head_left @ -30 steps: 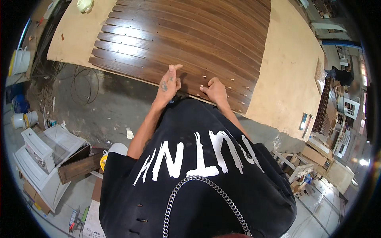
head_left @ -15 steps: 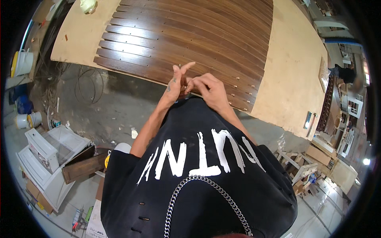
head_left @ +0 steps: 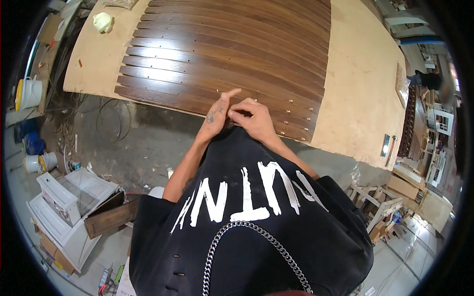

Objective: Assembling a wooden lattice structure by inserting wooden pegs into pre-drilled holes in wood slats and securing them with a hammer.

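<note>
Right hand (head_left: pixel 254 119): fingertips drawn toward the thumb; whether they gripped anything could not be told; at the slats' near edge. Left hand (head_left: pixel 216 116): same edge, one digit extended, grip hidden. Brown slats (head_left: pixel 222 54): lay on plywood (head_left: pixel 360 98). Pale pegs (head_left: pixel 291 101): dotted the slats' right end. Risk: a sweeping right forearm could have toppled pegs.

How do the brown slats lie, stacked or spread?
Spread side by side: the brown slats on the pale board show separate left ends.
</note>
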